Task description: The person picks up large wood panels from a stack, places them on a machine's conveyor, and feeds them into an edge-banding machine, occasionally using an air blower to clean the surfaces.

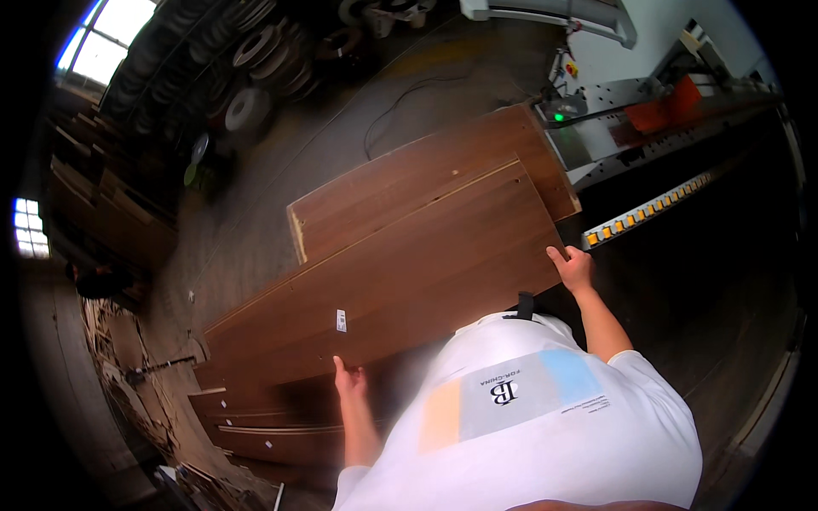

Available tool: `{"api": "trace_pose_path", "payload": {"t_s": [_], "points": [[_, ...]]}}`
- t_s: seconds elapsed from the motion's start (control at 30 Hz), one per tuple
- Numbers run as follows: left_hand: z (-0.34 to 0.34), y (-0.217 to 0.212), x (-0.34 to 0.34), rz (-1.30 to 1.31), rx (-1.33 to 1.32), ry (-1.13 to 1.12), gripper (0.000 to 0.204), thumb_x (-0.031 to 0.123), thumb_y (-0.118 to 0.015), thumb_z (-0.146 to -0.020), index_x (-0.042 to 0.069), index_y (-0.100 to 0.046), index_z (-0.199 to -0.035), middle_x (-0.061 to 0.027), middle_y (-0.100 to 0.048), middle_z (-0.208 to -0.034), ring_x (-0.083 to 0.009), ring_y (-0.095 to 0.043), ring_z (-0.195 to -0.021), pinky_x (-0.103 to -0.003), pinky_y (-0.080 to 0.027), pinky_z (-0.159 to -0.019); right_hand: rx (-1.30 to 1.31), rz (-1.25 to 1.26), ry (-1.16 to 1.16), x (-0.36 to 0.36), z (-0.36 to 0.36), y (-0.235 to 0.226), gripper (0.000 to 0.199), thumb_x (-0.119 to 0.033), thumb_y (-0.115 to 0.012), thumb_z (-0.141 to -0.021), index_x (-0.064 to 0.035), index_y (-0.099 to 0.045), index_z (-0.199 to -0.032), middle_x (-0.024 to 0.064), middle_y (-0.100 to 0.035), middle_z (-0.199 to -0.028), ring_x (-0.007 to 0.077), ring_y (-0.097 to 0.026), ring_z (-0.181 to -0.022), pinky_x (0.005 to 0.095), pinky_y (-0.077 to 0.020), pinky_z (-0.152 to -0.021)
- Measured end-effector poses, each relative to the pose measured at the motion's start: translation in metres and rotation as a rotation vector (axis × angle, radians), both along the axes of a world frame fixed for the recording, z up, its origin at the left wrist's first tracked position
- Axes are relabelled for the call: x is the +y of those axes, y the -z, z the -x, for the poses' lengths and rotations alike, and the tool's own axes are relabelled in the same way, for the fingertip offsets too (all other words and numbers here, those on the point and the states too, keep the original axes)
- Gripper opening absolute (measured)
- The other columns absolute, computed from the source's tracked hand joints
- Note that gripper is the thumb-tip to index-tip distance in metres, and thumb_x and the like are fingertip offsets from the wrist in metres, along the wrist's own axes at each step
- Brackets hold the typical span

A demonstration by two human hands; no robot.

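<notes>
Left hand (349, 377) and right hand (573, 268) on brown board (400, 272), fingertips hidden.

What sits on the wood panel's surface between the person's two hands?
In the head view, between the left hand and the right hand, the brown panel is bare wood apart from one small white label near the left hand.

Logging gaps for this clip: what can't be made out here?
- Head view: left hand fingertips are hidden behind the brown panel edge.
- Right hand palm side faces away; its grip is unclear.
- White label on the panel is too small to make out.
- Stacked boards below lie in shadow.
</notes>
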State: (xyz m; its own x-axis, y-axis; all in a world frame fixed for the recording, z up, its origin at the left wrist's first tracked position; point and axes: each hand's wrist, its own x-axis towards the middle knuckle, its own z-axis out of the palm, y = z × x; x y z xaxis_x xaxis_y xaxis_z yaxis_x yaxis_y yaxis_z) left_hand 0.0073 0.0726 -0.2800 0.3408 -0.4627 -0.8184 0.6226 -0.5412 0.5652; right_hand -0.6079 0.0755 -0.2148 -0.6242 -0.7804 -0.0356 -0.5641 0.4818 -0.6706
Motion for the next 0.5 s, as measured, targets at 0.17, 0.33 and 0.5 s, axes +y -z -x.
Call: {"api": "trace_pose_path", "payload": {"t_s": [0.17, 0.33, 0.5], "points": [[0.104, -0.015, -0.005, 0.041, 0.117, 0.189, 0.039, 0.052, -0.061, -0.094, 0.017, -0.067, -0.108, 0.0023, -0.067, -0.097, -0.0115, -0.060, -0.083, -0.025, -0.049, -0.063, 0.060, -0.080, 0.260, 0.039, 0.103, 0.011, 0.063, -0.060, -0.070, -0.081, -0.0006, -0.061, -0.064, 0.0178, -0.060, -0.061, 0.0327, -0.060, -0.057, 0.0408, -0.0445, -0.054], [0.214, -0.017, -0.012, 0.023, 0.138, 0.353, 0.042, 0.051, -0.058, -0.097, 0.017, -0.061, -0.122, -0.0014, -0.065, -0.116, -0.0190, -0.060, -0.106, -0.032, -0.044, -0.077, -0.215, -0.100, 0.566, 0.081, 0.183, 0.022, 0.060, -0.061, -0.068, -0.084, -0.0039, -0.065, -0.065, 0.0060, -0.061, -0.053, 0.0136, -0.057, -0.046, 0.0286, -0.0449, -0.050], [0.306, -0.019, -0.017, 0.014, 0.229, 0.523, 0.042, 0.046, -0.054, -0.100, 0.015, -0.057, -0.128, -0.0018, -0.065, -0.116, -0.0205, -0.059, -0.109, -0.034, -0.044, -0.082, -0.445, -0.137, 0.534, 0.101, 0.209, 0.033, 0.058, -0.057, -0.067, -0.088, -0.0004, -0.066, -0.073, 0.0052, -0.061, -0.054, 0.0104, -0.056, -0.045, 0.0254, -0.0442, -0.046]]}}
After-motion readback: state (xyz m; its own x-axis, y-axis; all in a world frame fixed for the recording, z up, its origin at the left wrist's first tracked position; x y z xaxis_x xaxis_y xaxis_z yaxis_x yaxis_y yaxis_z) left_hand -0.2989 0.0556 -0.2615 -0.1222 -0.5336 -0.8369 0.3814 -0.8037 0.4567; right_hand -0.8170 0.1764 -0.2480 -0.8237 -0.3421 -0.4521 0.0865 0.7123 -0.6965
